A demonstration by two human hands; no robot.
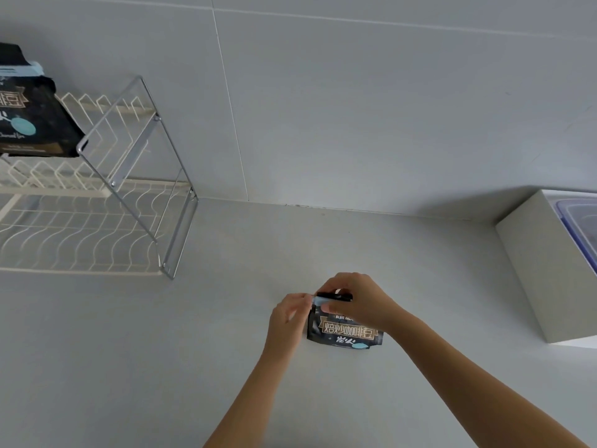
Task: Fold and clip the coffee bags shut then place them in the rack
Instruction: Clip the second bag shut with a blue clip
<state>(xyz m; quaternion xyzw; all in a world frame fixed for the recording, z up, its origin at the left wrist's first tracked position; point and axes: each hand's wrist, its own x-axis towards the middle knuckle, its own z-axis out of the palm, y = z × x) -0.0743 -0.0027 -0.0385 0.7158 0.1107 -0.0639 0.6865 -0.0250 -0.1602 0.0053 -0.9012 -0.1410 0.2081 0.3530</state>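
Observation:
A black coffee bag (347,333) with gold lettering stands on the grey counter, its top folded over. A pale blue clip (319,300) sits on the fold. My left hand (289,313) pinches the clip's left end. My right hand (358,299) covers the bag's folded top from the right, with its thumb on the clip. A second black coffee bag (30,124), closed with a blue clip, stands on the upper tier of the white wire rack (97,221) at the far left.
The rack's chrome side frame (176,221) faces the hands. A white box (549,273) holding a clear container with a purple rim (578,227) stands at the right against the tiled wall.

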